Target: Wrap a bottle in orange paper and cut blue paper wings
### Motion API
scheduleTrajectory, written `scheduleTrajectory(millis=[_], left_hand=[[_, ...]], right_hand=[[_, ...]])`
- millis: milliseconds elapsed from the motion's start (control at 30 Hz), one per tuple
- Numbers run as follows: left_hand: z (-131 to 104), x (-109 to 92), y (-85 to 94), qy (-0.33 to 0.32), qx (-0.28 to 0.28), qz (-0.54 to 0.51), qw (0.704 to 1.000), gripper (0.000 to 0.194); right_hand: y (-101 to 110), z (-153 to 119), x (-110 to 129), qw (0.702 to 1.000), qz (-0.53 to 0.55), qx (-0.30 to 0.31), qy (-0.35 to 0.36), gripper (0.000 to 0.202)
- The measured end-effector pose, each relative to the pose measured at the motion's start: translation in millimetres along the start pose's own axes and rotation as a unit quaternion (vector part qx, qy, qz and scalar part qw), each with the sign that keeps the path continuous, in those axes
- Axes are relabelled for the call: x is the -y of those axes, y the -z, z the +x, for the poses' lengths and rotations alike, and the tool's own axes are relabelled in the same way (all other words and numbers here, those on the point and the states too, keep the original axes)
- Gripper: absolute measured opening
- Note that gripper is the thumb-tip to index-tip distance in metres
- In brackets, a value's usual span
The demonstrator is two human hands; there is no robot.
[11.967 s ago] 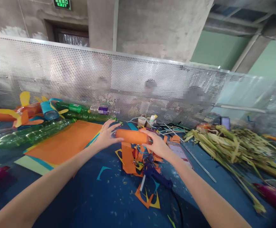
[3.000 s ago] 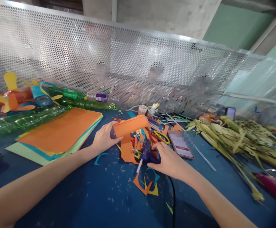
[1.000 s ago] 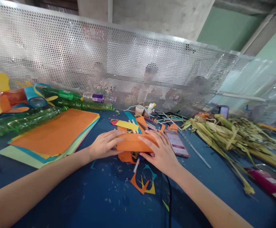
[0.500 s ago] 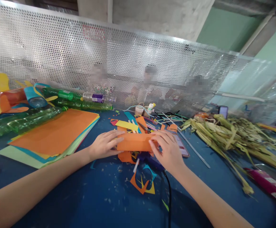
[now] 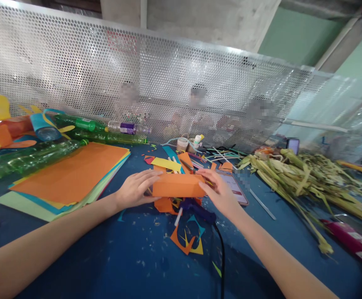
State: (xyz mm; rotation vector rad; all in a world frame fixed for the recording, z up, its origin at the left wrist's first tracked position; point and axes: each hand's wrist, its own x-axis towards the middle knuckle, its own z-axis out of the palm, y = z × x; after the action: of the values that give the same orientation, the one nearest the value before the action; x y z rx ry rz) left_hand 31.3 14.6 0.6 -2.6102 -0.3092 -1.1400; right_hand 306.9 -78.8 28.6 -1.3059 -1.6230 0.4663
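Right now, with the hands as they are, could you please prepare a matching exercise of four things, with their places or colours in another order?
1. orange roll
2. glue gun
3. paper stack
4. corn husks

A. yellowish green, right of the right hand
B. dark blue, with a black cord
C. left of the left hand, orange on top
D. between both hands

Pairs: 1-D, 2-B, 3-C, 4-A
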Motion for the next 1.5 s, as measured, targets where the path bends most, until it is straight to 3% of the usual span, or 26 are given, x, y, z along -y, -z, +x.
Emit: scheduleTrajectory(millis=[267, 467, 667, 867, 1000, 1500], left_hand=[[1, -1, 0.8, -0.002, -0.004, 0.004, 1.000, 0.059], [0, -1, 2.6, -0.030, 0.010, 0.036, 0.999, 0.051], [-2, -5, 7.1, -0.101, 0.011, 0.099, 0.990, 0.030], [-1, -9, 8.3, -0.154, -0.017, 0.135, 0.979, 0.034], [1, -11, 8.5, -0.162, -0.042, 0.128, 0.978, 0.033], [0, -9, 7.0, -0.156, -0.033, 0.137, 0.978, 0.035]], right_hand=[[1, 1, -7, 0.999, -0.032, 0.002, 0.011, 0.027], [-3, -4, 5, 0.995, -0.083, -0.037, 0.026, 0.028], [-14, -17, 34, 0.944, -0.277, -0.060, 0.169, 0.046], [-28, -27, 41, 0.916, -0.343, -0.061, 0.199, 0.049], [-32, -27, 36, 0.922, -0.336, -0.053, 0.185, 0.047], [-29, -26, 39, 0.944, -0.294, -0.034, 0.148, 0.042]])
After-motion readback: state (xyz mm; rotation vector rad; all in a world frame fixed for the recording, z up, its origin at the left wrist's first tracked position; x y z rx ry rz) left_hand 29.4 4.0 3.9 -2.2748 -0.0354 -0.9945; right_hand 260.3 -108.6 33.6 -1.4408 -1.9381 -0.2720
